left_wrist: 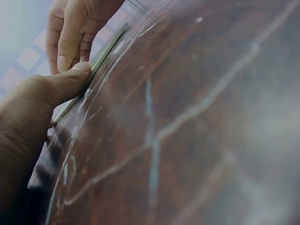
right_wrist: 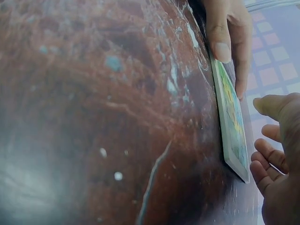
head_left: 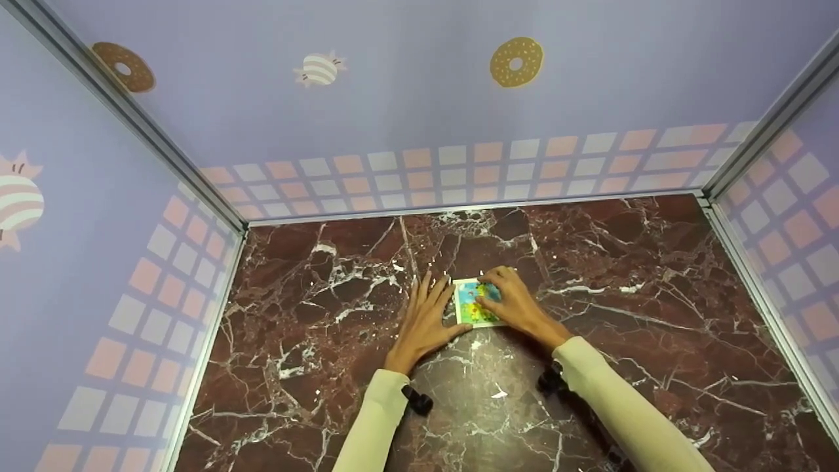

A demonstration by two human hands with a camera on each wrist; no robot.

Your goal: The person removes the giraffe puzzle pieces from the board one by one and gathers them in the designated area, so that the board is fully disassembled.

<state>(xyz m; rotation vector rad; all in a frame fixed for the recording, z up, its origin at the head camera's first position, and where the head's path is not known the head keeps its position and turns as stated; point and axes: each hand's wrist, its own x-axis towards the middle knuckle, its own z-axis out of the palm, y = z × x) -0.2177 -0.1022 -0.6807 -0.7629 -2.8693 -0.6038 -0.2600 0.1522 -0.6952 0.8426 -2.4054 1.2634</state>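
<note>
A small flat picture board (head_left: 467, 303) lies on the marble-patterned table, with a white border around a blue, green and yellow print. My left hand (head_left: 425, 322) rests flat along its left side, fingers spread. The left thumb (left_wrist: 65, 84) reaches the board's near edge, at its lower left corner. Over the right part of the board is my right hand (head_left: 518, 307), covering some of the print. In the right wrist view the right fingers (right_wrist: 268, 154) are loosely bent, with the thumb held apart and nothing between them. The board's thin pale edge (left_wrist: 108, 49) faces the left wrist camera.
The dark red table (head_left: 314, 367) has white veins and small light specks. Lavender panels (head_left: 419, 85) with doughnut, candy and tile prints stand behind it and at both sides, joined by metal rails (head_left: 141, 124). Dark devices (head_left: 417, 400) sit at both wrists.
</note>
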